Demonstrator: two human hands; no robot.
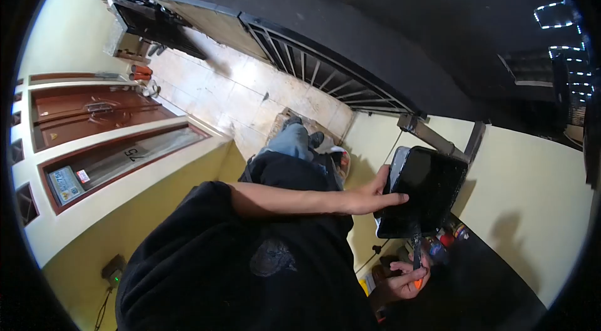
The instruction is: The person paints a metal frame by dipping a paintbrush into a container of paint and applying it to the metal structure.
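Though slim, metal bar (436, 139) near panel (432, 187).

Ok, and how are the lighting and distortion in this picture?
Head view: fisheye distortion bends the gate; head view: glare whitens part of the floor; head view: a shadow lies on the cream wall; head view: the black panel shows little detail.
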